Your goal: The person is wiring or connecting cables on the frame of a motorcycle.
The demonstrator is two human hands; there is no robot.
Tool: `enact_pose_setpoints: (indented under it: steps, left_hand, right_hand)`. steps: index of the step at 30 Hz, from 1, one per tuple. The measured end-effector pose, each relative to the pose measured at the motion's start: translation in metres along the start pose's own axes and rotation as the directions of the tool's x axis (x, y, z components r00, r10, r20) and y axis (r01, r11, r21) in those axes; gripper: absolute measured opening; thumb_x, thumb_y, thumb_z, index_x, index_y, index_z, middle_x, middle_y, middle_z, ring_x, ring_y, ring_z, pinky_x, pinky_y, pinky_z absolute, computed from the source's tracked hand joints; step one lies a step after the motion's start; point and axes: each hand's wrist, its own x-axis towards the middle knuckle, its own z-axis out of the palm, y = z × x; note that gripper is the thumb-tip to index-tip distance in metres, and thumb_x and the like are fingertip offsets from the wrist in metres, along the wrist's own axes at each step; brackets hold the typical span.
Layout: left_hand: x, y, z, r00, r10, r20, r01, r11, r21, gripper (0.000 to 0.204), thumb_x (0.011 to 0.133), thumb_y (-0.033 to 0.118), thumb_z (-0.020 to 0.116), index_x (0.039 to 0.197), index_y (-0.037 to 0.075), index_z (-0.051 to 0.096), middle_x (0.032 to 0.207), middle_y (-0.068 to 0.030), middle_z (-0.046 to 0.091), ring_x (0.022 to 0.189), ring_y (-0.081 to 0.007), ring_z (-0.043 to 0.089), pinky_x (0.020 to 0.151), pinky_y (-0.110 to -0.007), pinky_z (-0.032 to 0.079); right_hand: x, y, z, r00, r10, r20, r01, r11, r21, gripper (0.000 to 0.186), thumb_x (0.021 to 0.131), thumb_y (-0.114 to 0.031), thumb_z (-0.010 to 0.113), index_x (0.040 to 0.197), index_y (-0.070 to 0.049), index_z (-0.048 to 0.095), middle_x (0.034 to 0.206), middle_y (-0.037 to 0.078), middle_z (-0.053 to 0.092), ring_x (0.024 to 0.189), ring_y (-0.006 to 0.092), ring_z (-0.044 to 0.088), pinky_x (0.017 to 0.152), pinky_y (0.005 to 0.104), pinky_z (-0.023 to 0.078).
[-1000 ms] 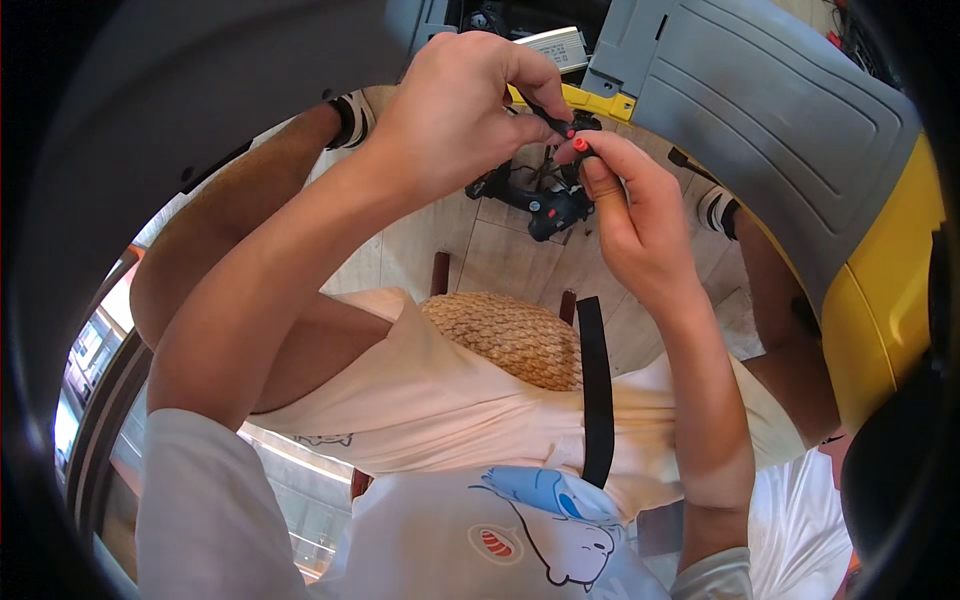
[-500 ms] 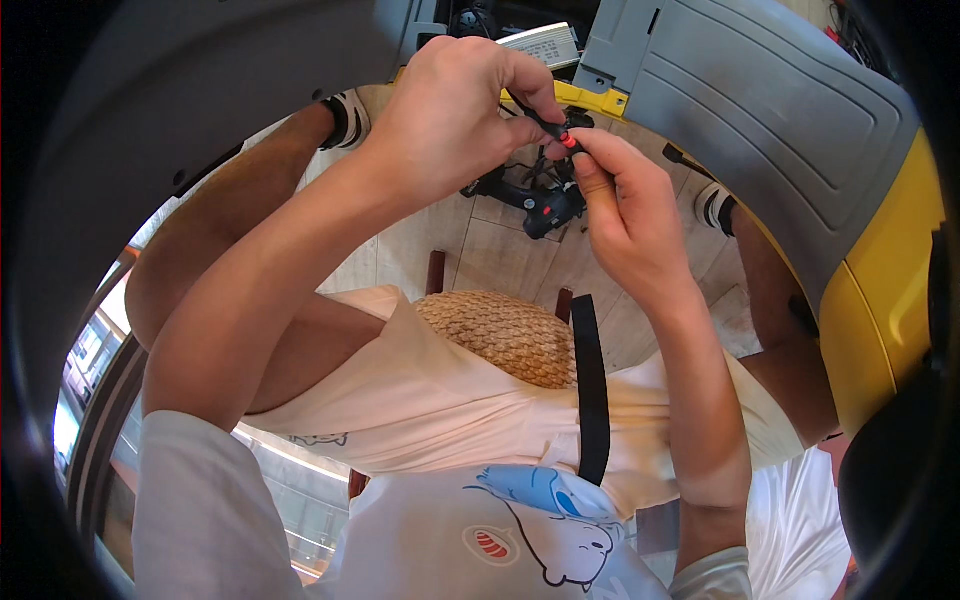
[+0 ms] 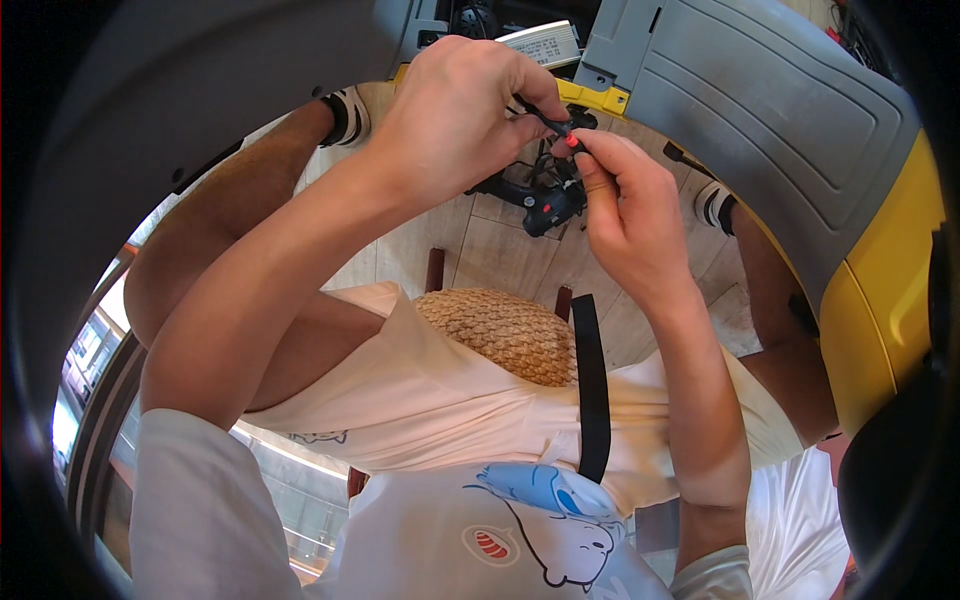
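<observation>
Head view: my left hand pinches a black cable, my right hand a red-tipped connector, above the plank floor; ends appear to meet, whether fully joined I cannot tell.

Head-worn fisheye view, down over left hand, right hand

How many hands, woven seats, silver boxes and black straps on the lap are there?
Hands: 2, the left hand and right hand
Woven seats: 1 woven seat
Silver boxes: 1 silver box
Black straps: 1 black strap
Total: 5
</observation>
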Motion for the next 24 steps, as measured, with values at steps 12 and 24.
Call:
enact_pose_setpoints:
  steps: [12,24]
  left_hand:
    - [-0.0004,-0.0026,0.0044,0.995,0.102,-0.003,-0.101,0.993,0.064,0.014,0.067,0.002,0.078,0.08,0.004,0.073,0.08,-0.0089,0.068,0.075,-0.025,0.066,0.07,-0.033,0.053]
    - [-0.0006,-0.0042,0.0081,0.981,0.194,0.013,-0.194,0.973,0.127,0.017,0.066,0.005,0.079,0.081,0.006,0.073,0.078,-0.0073,0.067,0.079,-0.0253,0.064,0.071,-0.035,0.051]
  right_hand:
    - [-0.0001,-0.0016,-0.0032,1.0,-0.006,0.003,0.006,0.995,-0.096,0.011,0.085,-0.001,0.056,0.095,0.0,0.061,0.081,0.017,0.059,0.078,0.0369,0.058,0.068,0.0412,0.045]
    - [-0.0017,-0.0005,-0.0034,1.0,-0.014,0.021,0.018,0.984,-0.177,0.012,0.082,0.001,0.056,0.093,-0.001,0.059,0.084,0.017,0.059,0.083,0.0372,0.057,0.072,0.0443,0.045]
